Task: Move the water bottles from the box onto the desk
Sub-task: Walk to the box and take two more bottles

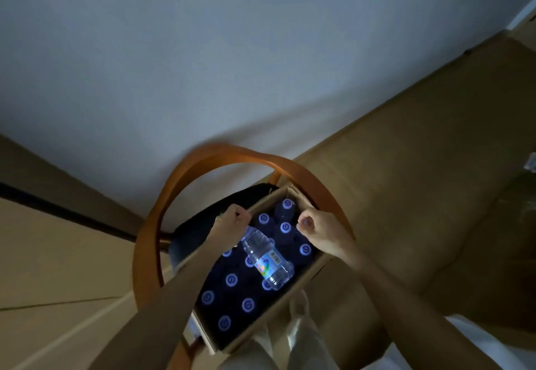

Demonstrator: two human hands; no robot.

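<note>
Your cardboard box [301, 285] sits on the wooden chair [162, 210], full of upright capped bottles. Your left hand [232, 222] and right hand [317, 232] hover above it, fingers curled, holding nothing. One water bottle [266, 259] lies across the caps [231, 279]; its label's writing is unreadable.

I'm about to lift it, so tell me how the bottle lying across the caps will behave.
The bottle lies on its side over the upright caps, so a nudge would probably roll it. It looks clear and full, so likely heavy for its size. The ribbed plastic may give a little under a firm grip.
</note>
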